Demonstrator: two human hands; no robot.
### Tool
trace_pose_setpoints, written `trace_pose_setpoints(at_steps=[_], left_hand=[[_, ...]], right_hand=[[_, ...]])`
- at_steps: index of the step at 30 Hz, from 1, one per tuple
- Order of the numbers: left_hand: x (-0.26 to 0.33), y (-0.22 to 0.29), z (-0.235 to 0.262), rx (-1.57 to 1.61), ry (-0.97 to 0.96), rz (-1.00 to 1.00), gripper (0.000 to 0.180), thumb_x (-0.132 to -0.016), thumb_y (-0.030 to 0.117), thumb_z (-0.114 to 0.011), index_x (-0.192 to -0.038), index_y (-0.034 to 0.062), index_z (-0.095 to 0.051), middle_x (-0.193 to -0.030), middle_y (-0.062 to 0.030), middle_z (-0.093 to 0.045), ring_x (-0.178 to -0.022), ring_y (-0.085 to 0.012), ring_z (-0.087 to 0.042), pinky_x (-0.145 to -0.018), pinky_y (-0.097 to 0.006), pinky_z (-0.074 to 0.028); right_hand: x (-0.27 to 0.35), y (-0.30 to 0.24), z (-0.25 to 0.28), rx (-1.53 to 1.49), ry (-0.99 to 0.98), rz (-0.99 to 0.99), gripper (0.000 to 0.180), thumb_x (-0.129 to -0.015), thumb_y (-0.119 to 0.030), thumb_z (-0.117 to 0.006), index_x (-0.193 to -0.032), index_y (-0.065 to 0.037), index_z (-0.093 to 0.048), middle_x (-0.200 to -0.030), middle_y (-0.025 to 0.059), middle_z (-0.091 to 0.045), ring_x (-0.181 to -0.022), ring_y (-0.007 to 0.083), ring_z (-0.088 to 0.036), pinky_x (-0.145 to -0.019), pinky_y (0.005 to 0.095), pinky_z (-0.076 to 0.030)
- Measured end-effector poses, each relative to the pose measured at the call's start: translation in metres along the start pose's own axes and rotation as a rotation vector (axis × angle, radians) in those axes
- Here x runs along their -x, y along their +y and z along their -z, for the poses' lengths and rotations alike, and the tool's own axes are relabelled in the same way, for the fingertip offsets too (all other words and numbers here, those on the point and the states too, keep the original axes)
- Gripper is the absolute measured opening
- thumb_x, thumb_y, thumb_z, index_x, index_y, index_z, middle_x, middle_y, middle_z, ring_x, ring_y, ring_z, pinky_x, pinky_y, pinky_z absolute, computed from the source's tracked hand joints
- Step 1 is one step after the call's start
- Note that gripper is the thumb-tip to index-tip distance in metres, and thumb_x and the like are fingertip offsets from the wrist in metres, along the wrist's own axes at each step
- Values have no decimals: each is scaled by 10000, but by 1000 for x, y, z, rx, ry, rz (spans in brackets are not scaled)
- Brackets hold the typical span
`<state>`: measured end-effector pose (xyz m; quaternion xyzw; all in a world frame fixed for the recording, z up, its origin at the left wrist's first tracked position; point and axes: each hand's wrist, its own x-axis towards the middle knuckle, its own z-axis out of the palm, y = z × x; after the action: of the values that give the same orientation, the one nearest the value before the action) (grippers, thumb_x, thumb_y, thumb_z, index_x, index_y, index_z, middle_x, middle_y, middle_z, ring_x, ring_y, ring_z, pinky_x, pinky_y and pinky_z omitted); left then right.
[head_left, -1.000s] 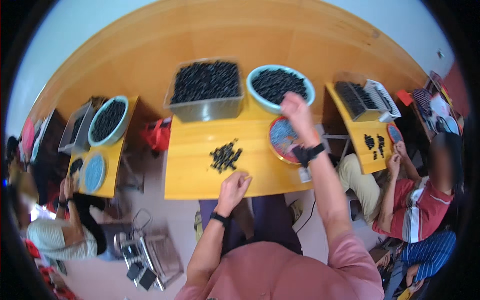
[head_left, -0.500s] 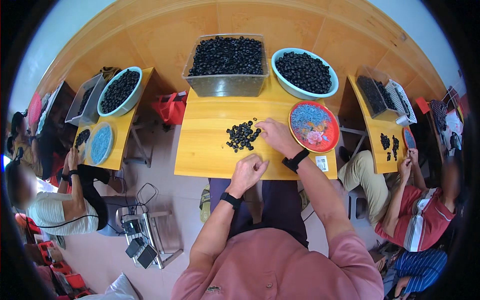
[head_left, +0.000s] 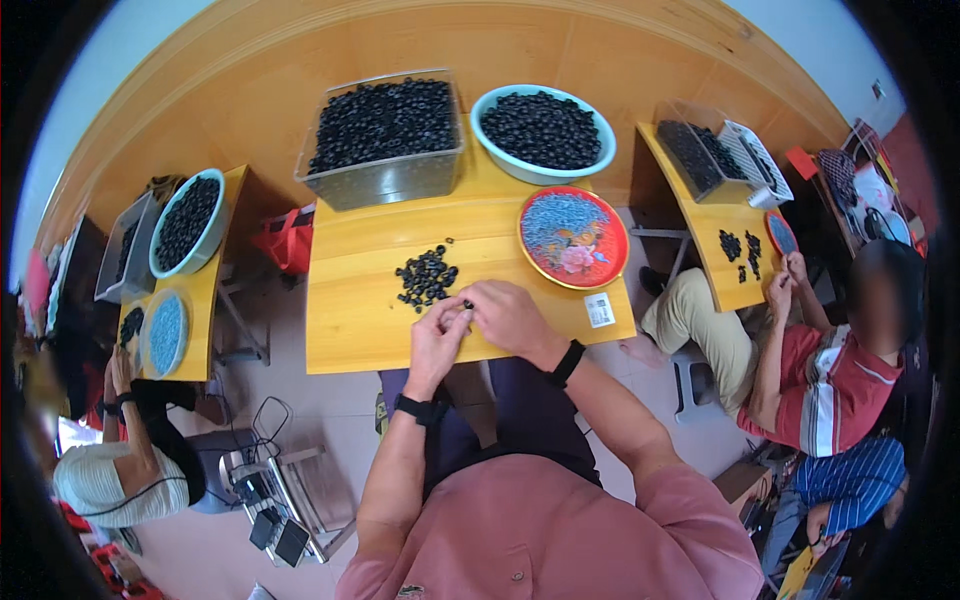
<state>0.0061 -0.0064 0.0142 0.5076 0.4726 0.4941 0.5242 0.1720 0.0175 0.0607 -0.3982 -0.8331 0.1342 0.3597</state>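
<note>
My left hand point(head_left: 438, 338) and my right hand point(head_left: 508, 316) meet over the near part of the yellow table point(head_left: 350, 345). Their fingertips pinch a small black round piece point(head_left: 468, 304), which is mostly covered by the fingers. Just beyond my left hand lies a loose pile of small black ring-like pieces point(head_left: 427, 276). To the right of the pile, a red round tray point(head_left: 606, 262) with a flower pattern holds many thin blue-grey pieces point(head_left: 560, 222), too small to make out singly. Both wrists wear black bands.
A clear plastic bin point(head_left: 385, 183) and a light blue basin point(head_left: 545, 172), both full of black pieces, stand at the table's far side. A white label point(head_left: 599, 310) lies near the right edge. People sit at side tables point(head_left: 735, 292) left and right.
My right hand has come back from the pile to my left hand, and both now pinch a black piece together. The view has turned, so the table appears further left.
</note>
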Motion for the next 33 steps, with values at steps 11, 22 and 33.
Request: trace_pose_setpoints(at_steps=[11,22,33], left_hand=[[2,2,5,130,-74,54,142,-928,-7,-694,-1065,-32,-664,-886,-22,-700,-775,-63,-643,-695,-207,-522],[1,-4,5,-52,-14,-3,153,-901,19,-732,-1036,-26,-678,-814,40,-628,-691,-5,-511,-660,-184,-456],[2,-3,9,-125,-34,27,175,-918,45,-727,-1064,-30,-666,-910,-8,-681,-774,-36,-598,-729,-204,-499]], right_hand=[[19,-16,15,16,0,52,241,-839,-122,-682,-1073,-62,-684,-928,92,-691,-860,287,-677,-750,407,-533],[12,91,87,247,-64,-409,132,-851,-26,-590,-907,-27,-709,-927,174,-690,-863,394,-664,-767,489,-526],[9,102,97,221,137,-470,191,-823,4,-611,-981,-13,-717,-965,196,-710,-914,380,-676,-799,457,-540]])
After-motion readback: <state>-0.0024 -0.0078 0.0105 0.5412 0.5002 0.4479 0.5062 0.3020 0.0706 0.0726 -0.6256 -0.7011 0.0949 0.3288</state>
